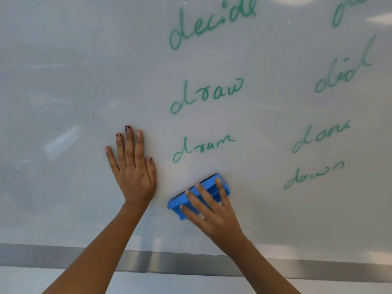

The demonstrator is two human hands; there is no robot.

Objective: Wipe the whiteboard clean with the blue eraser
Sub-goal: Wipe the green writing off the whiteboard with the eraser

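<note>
**Whiteboard partly written on, eraser pressed low at its middle**

Whiteboard [74, 71] fills nearly the whole view, its left part bare and smeary. Green cursive words stand in two columns on the right: "decide" [212, 22], "draw" [205, 95] and "drum" [203, 148], then "did" [343, 68], "done" [320, 139] and "down" [314, 175]. A grey metal strip [63, 256] runs along the lower edge. The left hand [132, 166] lies flat on the board just left of "drum", its grip released and fingers straight. The right hand [212, 213] grasps the blue eraser [209, 186], fingers spread over its back. The eraser sits tilted against the board, below "drum" and left of "down".
</note>
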